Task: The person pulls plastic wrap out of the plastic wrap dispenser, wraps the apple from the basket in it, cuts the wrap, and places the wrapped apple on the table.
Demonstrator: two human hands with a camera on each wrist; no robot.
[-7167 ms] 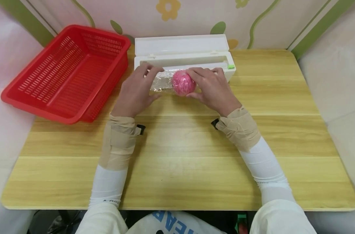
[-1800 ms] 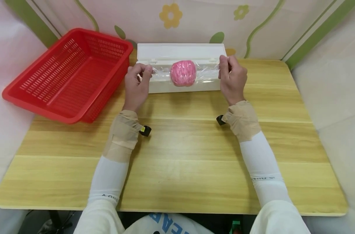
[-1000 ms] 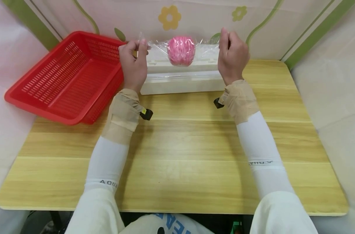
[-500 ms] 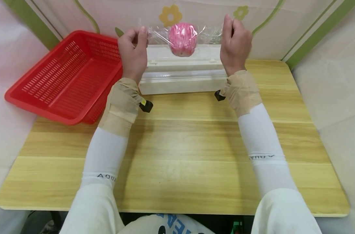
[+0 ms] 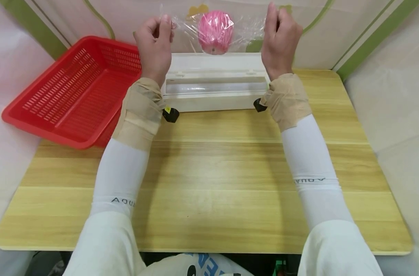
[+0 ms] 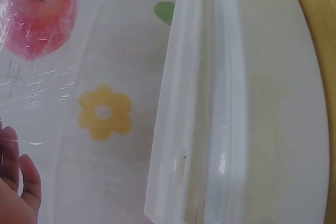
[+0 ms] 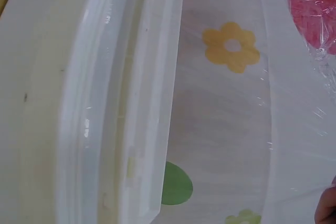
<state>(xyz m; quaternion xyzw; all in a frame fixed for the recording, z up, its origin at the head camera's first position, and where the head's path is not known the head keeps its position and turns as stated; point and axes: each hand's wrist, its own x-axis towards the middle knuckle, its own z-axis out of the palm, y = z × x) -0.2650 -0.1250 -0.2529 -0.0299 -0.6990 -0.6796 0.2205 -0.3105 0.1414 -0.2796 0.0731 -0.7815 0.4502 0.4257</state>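
Note:
A pink-red apple (image 5: 216,32), its stem end showing in the left wrist view (image 6: 52,22), hangs in the air, wrapped in clear cling film (image 5: 248,32). To its left, my left hand (image 5: 155,50) pinches one end of the film between thumb and fingers. My right hand (image 5: 281,44) grips the other end, its fingers curled. Both hands are raised above the white cling film box (image 5: 216,104), whose lid (image 5: 216,60) stands open at the back with the film roll (image 5: 219,87) inside. Only a bit of the right hand (image 7: 326,205) appears in the right wrist view.
On the left, a red plastic basket (image 5: 86,92) stands on the wooden table (image 5: 209,184), close to my left forearm. Behind the box rises a white curtain (image 5: 316,46) with flower prints. Black wrist cameras (image 5: 170,114) sit on both taped wrists.
Earlier the hands were at the apple in front of the box; then they held the film ends over it. Since then both hands have lifted the wrapped apple up and away, towards the curtain.

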